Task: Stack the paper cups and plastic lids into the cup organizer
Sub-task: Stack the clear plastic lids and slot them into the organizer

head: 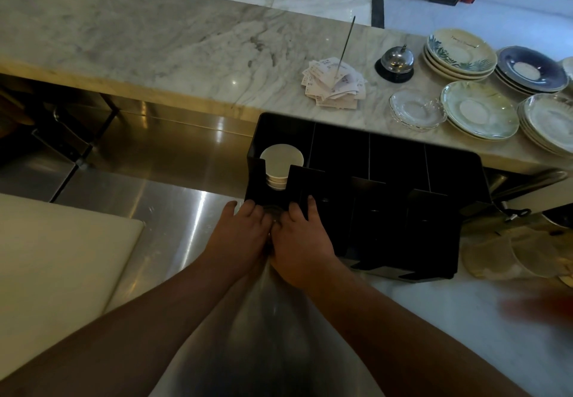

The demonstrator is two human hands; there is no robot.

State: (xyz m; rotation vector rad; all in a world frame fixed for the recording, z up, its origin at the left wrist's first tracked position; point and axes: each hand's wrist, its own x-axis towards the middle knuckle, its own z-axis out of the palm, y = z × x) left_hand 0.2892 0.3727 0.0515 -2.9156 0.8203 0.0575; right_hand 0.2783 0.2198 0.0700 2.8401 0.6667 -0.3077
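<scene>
Head view: the black plastic cup organizer with four compartments stands on the steel counter, against the marble ledge. A stack of white paper cups sits upside down in its leftmost compartment. The left hand and right hand meet at that compartment's front slot, fingers curled around something small; what it is I cannot tell. Clear plastic lids lie right of the organizer.

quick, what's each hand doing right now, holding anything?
Left hand: fingers curled at the front of the cup organizer; what it grips cannot be told.
Right hand: pressed beside it, thumb on the organizer's front; grip cannot be told.
</scene>
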